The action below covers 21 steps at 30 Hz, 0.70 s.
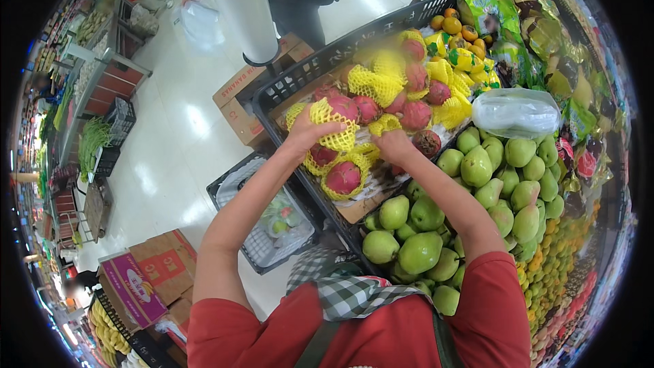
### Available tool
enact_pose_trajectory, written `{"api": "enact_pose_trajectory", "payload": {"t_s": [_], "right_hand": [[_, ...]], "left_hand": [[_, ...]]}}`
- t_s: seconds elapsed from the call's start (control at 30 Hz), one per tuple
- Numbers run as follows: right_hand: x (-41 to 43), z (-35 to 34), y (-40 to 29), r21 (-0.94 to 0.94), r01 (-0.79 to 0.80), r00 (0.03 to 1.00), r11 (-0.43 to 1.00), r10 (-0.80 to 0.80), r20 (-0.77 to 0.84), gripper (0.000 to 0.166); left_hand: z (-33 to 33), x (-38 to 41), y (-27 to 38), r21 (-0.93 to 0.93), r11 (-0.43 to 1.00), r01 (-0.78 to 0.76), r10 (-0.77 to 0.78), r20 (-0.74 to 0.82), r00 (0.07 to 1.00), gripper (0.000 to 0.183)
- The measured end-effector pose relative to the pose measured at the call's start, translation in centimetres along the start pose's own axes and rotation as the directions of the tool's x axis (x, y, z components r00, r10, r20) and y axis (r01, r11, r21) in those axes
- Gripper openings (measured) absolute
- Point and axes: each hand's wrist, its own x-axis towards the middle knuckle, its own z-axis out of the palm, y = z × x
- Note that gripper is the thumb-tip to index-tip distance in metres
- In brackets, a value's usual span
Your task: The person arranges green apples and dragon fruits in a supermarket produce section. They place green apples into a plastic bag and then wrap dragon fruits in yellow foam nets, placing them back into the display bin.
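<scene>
My left hand [308, 132] holds a dragon fruit [343, 108] partly wrapped in a yellow foam net [337, 135], over the left side of a black plastic crate [276, 84]. To its right, my right hand [392, 144] has its fingers curled at another yellow foam net [384, 123]; the fingertips are partly hidden. Beyond my hands, bare dragon fruits [416, 115] lie among loose yellow nets [378, 82]. Nearer to me, a netted dragon fruit [343, 178] rests by the crate's near left edge.
Green pears [420, 250] fill the near right. A roll of clear plastic bags [516, 112] lies above them, near persimmons [451, 25]. A white pole [240, 10] rises beyond the crate, beside a person in dark clothes [296, 0]. A low basket [276, 220] and cardboard boxes [153, 276] stand left.
</scene>
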Motion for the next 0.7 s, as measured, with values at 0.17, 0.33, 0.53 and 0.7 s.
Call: {"api": "enact_pose_trajectory", "payload": {"t_s": [0.17, 0.33, 0.53, 0.7], "right_hand": [[-1.5, -4.8, 3.1, 0.143, -0.16, 0.985, 0.977, 0.167, -0.034, 0.034], [-3.2, -6.5, 8.9, 0.5, -0.286, 0.856, 0.817, 0.453, -0.251, 0.038], [-3.4, -6.8, 10.5, 0.815, -0.173, 0.829, 0.553, 0.529, -0.183, 0.039], [-3.6, -7.9, 9.4, 0.85, -0.16, 0.816, 0.502, 0.552, -0.173, 0.039]], "left_hand": [[0.2, 0.2, -0.2, 0.073, 0.996, -0.044, 0.044, -0.001, 0.999, 0.064], [1.0, 1.4, -1.7, 0.225, 0.974, -0.017, 0.022, -0.021, 1.0, 0.064], [3.5, 4.9, -7.1, 0.831, 0.553, -0.063, 0.078, 0.024, 0.997, 0.091], [5.6, 6.3, -8.8, 0.883, 0.469, 0.002, -0.008, 0.002, 1.0, 0.092]]}}
